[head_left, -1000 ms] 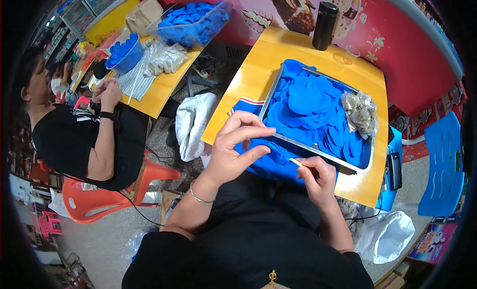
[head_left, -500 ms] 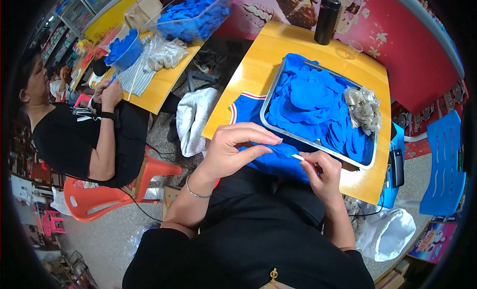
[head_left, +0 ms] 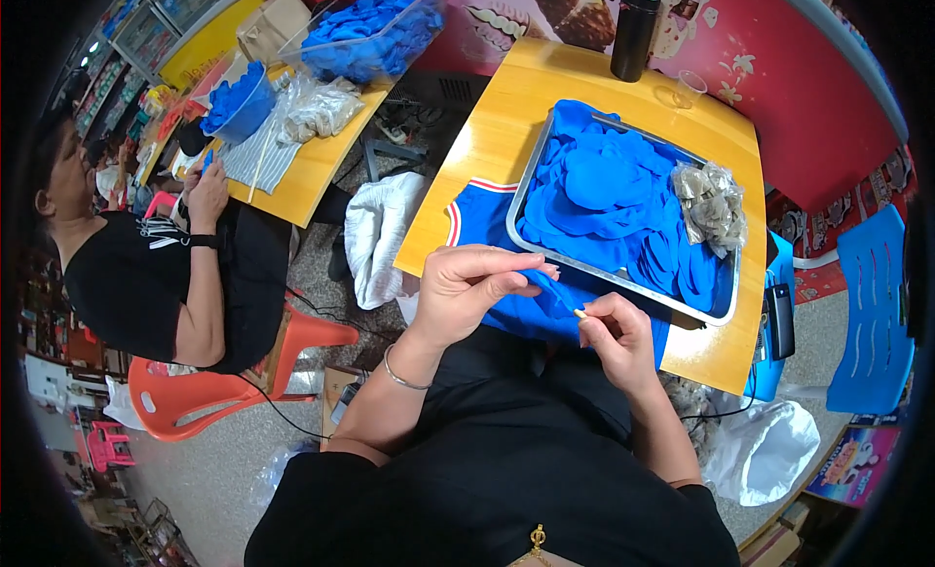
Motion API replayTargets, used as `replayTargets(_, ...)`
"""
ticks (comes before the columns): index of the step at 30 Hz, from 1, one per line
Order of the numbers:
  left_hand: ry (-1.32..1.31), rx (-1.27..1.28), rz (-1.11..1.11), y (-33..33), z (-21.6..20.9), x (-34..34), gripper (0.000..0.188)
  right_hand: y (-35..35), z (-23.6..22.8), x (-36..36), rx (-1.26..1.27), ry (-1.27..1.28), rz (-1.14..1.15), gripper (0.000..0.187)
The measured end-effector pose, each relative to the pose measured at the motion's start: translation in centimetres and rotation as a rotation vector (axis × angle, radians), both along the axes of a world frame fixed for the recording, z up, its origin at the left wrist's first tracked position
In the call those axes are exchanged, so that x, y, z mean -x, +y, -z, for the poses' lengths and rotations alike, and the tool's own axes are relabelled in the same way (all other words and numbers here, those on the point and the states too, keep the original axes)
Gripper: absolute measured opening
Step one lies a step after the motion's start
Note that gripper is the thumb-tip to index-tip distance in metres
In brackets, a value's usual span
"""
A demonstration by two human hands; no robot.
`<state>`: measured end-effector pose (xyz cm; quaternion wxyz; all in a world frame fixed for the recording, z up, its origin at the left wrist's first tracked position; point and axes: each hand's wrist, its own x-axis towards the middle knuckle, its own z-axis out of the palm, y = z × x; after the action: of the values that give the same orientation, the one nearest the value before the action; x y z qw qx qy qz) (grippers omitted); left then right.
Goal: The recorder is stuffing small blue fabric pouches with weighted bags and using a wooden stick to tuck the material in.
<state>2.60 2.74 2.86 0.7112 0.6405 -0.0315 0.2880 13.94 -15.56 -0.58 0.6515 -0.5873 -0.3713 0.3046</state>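
The left hand [head_left: 469, 286] covers one end of the small blue piece [head_left: 553, 292]. The right hand [head_left: 620, 338] hides most of the thin stick [head_left: 580, 314], so only its pale tip shows. A pile of blue pieces [head_left: 599, 182] hides most of the tray's [head_left: 719, 320] bottom. The blue thing [head_left: 207, 160] in the other person's hands [head_left: 206, 191] is too small to tell. The bottom edge cuts off the gold chain [head_left: 538, 540].

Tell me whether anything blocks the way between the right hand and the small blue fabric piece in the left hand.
Nothing visible does; only the thin, pale stick pinched in the right hand itself shows between it and the small blue fabric piece.
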Motion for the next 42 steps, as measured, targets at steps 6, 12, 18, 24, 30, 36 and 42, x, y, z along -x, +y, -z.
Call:
replayTargets(6,-0.065,0.151,0.014,-1.0,0.6,0.0,0.02,0.1,0.3,0.3,-0.099,0.201,-0.117,0.007)
replayTargets(12,-0.03,0.247,-0.007,-1.2,0.5,-0.1,0.019,-0.2,0.7,0.0,-0.121,0.274,-0.181,0.008)
replayTargets(18,-0.054,0.066,-0.029,-0.5,0.7,0.1,0.011,0.0,-0.2,-0.3,-0.033,0.092,-0.113,0.01)
replayTargets(24,-0.11,0.031,-0.12,-0.5,0.3,-0.2,0.014,-0.1,-0.3,-0.2,-0.026,0.007,-0.043,0.008)
replayTargets(30,-0.05,-0.097,-0.168,-0.5,0.0,-0.2,0.019,0.1,-0.2,-0.1,-0.003,-0.128,0.02,0.008)
replayTargets(36,-0.002,-0.149,-0.161,-0.8,0.3,-0.4,0.022,0.0,-0.3,0.5,-0.03,-0.002,-0.012,0.01)
replayTargets(42,-0.112,-0.027,-0.012,-0.5,0.3,-0.7,0.017,-0.6,-0.1,-0.3,-0.058,0.315,-0.31,0.013)
